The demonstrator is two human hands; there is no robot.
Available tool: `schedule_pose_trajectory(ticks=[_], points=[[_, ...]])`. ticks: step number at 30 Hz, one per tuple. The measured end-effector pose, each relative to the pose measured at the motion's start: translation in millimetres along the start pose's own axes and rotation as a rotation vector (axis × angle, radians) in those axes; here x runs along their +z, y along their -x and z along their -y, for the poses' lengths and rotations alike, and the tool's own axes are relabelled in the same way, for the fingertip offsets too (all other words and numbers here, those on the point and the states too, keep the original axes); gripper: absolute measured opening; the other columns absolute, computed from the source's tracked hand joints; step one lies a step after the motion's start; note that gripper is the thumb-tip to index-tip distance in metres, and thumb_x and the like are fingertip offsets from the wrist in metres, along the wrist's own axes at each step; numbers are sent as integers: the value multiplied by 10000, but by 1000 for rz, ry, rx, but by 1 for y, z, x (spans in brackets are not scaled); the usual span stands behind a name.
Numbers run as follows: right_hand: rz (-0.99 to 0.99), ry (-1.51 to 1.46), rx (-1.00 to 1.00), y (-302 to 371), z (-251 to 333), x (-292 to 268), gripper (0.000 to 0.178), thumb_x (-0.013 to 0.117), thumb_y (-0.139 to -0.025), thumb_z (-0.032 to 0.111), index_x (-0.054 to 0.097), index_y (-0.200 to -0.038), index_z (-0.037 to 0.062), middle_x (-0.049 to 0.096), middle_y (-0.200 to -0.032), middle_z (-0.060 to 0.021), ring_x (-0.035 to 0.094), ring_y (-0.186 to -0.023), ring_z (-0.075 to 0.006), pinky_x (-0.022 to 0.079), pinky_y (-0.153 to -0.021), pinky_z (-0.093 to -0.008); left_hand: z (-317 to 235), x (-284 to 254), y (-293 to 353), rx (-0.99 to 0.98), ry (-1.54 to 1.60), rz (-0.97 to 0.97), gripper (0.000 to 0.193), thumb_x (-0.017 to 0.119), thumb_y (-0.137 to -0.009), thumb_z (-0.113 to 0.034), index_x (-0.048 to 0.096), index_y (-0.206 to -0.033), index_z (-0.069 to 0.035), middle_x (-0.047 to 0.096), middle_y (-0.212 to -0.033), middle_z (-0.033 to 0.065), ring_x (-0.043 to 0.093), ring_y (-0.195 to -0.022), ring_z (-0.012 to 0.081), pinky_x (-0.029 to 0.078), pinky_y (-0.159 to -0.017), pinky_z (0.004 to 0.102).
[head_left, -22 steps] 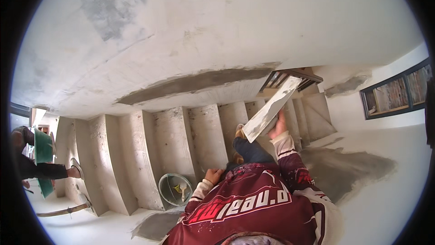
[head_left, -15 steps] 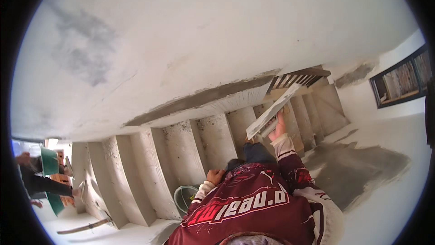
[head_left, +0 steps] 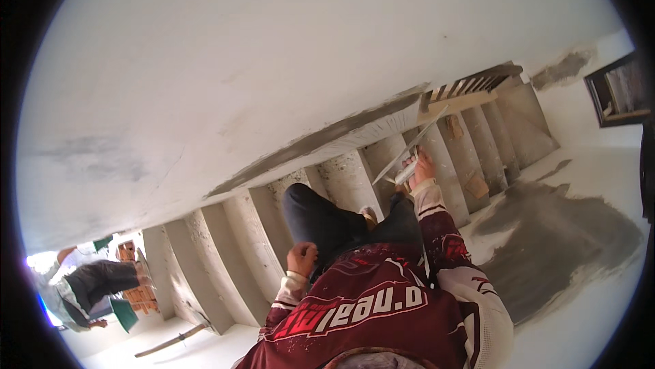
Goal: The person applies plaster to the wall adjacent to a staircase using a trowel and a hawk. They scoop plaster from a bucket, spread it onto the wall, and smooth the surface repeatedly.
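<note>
My right hand (head_left: 423, 167) is closed around the handle of a long plastering trowel (head_left: 404, 158). Its thin blade shows nearly edge-on, slanting over the stairs. My left hand (head_left: 301, 258) hangs beside my dark-trousered thigh (head_left: 315, 215), fingers curled, and nothing shows in it. The concrete stairs (head_left: 240, 243) run under and around me, speckled with mortar. Alongside them rises a pale plastered wall (head_left: 286, 62), with a darker grey band (head_left: 321, 131) low along the stairs.
A person (head_left: 89, 294) stands at the far left, near green tubs (head_left: 125, 314) and stacked bricks (head_left: 142, 296). A wooden-handled tool (head_left: 170, 341) leans by the steps. Fresh grey plaster (head_left: 552, 246) marks the right wall. Toward the right are a slatted wooden railing (head_left: 471, 86) and a dark-framed window (head_left: 619, 90).
My raised knee has come into view on the left. The trowel has turned from face-on to nearly edge-on. My left hand has moved left, and the green bucket beside it no longer shows.
</note>
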State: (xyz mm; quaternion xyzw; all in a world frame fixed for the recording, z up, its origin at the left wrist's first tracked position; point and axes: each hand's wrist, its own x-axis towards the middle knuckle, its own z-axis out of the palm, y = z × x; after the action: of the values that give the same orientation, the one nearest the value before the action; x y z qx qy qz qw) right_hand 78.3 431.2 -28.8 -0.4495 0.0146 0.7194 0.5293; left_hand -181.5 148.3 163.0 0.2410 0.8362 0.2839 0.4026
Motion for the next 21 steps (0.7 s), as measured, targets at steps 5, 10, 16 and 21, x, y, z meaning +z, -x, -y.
schedule_pose_trajectory(ticks=[5,10,16,21], points=[[-144,-15,-126,-31,-17,15,371,673,-897,363,612,-1032,23,508,-749,-14,477,-605,-122,462,-538,-302,-15,-51,-17,161,35,-223,113,584,-908,-109,624,-907,-3,619,-696,32,556,-569,90,442,-502,231],[-274,51,-365,-78,-29,28,344,687,-883,337,647,-917,-2,566,-734,-33,453,-567,-103,413,-499,-281,-21,-96,-42,262,-86,-353,114,585,-904,-108,623,-897,-1,613,-701,35,559,-604,91,449,-540,230],[-332,257,-651,-123,-45,31,299,688,-887,279,658,-839,-15,571,-641,-11,472,-524,-81,381,-481,-259,41,-112,-100,405,-475,-377,129,620,-862,-133,646,-879,-8,650,-732,68,603,-631,175,491,-601,303],[-262,269,-785,-149,-62,41,283,690,-892,267,668,-817,-6,560,-630,8,459,-537,-69,385,-497,-267,96,-108,-157,612,-706,-331,105,623,-826,-119,643,-895,-42,654,-868,141,613,-792,325,484,-720,436]])
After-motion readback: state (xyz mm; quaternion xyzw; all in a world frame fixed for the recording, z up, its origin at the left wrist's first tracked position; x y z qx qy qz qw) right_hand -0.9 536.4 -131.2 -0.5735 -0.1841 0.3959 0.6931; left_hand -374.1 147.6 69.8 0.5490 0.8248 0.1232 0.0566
